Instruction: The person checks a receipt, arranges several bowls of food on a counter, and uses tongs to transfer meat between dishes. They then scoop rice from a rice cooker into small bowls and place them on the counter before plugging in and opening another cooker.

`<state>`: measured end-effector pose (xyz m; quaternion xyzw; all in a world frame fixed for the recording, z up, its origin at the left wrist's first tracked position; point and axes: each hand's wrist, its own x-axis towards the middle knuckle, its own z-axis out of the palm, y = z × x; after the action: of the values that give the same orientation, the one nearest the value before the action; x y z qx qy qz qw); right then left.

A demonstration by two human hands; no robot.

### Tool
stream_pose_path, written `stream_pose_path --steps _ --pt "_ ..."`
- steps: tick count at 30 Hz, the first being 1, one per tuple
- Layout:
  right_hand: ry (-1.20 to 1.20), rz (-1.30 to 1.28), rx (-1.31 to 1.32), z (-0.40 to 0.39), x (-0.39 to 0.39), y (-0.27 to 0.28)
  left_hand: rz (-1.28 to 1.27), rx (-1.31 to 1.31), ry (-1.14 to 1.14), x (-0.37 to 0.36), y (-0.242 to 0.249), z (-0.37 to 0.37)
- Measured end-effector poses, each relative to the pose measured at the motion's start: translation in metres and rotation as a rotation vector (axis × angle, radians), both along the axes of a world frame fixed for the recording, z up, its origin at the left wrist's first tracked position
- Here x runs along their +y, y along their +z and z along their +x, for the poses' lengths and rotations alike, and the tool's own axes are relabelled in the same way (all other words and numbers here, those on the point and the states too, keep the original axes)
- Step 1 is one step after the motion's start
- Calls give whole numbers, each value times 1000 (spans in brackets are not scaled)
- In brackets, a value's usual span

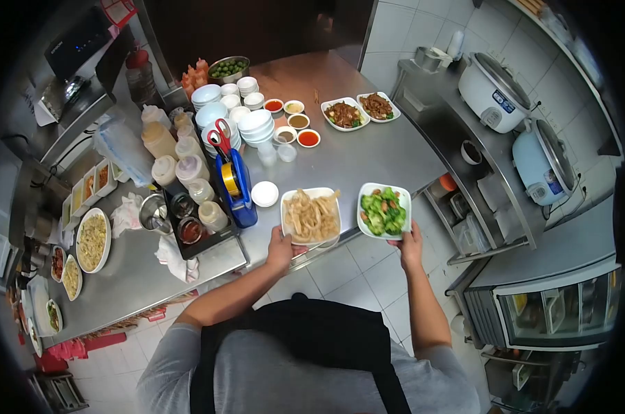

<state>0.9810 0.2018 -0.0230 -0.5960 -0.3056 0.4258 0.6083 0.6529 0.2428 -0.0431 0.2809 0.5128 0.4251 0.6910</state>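
My left hand is closed on the near left corner of a squarish white plate, thumb up at the rim. Pale golden fried strips or rings are heaped on that plate, which overlaps the counter's front edge in this view. Farther right, my right hand grips the near right corner of a second white plate. Broccoli with small brownish-orange pieces fills this one, seen over the floor just off the counter. A stack of small white lids or dishes stands left of the fried food.
Two plates of browned meat sit at the steel counter's back right. Sauce bowls, stacked white bowls, a blue tape dispenser with red scissors and squeeze bottles crowd the left. Rice cookers stand right.
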Motion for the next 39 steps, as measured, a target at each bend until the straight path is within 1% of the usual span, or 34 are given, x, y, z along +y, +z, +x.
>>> stream_pose_path --steps 4,8,12,13,14,15,16,17,18,20,21,22,23,24,25,27,28,29,30,32,34,36,38,39 --pt "54 -34 -10 5 54 -25 21 8 79 27 -7 14" --pt "215 -19 2 14 106 -44 27 -8 105 49 0 22" --pt "253 -81 -11 1 132 -35 3 10 61 65 -2 19" --pt "295 -129 -63 5 135 -33 -5 11 35 67 -2 16" --pt "336 -175 -117 12 136 -28 -43 26 -54 68 -6 8" --pt "375 -216 -171 17 137 -20 -116 42 -77 63 10 4" --pt "289 -307 -296 19 139 -11 -189 58 -100 51 44 -1" --pt "250 -319 -405 22 138 7 -261 72 -126 41 65 -4" --pt "206 -331 -512 27 136 20 -223 35 -213 29 67 -15" --pt "149 -270 -612 54 139 15 -112 -31 -410 -4 67 -52" --pt "97 -187 -802 74 141 8 -39 -59 -518 -22 69 -75" --pt "41 -106 -986 82 140 0 47 -25 -543 -38 69 -98" --pt "18 -138 -1002 67 133 11 128 10 -572 -55 69 -122" --pt "-5 -170 -1022 44 125 50 194 83 -486 -73 74 -143" --pt "-31 -198 -1046 27 126 74 266 154 -400 -89 74 -165" --pt "15 -22 -1276 14 149 81 162 252 -343 -127 48 -215" --pt "43 74 -1391 9 164 87 89 415 -366 -143 43 -231" --pt "70 122 -1425 -8 178 101 6 567 -398 -159 38 -248" --pt "95 174 -1457 -30 194 113 -70 663 -415 -172 32 -260" --pt "288 271 -1424 -57 238 126 -195 770 -414 -193 18 -271" --pt "428 306 -1456 -75 295 121 -287 816 -354 -209 3 -271" --pt "568 133 -1705 -102 352 124 -374 837 -276 -218 -12 -260" --pt "558 98 -1848 -101 428 79 -455 846 -187 -227 -23 -237" --pt "622 86 -1850 -103 445 79 -495 844 -139 -231 -28 -219"
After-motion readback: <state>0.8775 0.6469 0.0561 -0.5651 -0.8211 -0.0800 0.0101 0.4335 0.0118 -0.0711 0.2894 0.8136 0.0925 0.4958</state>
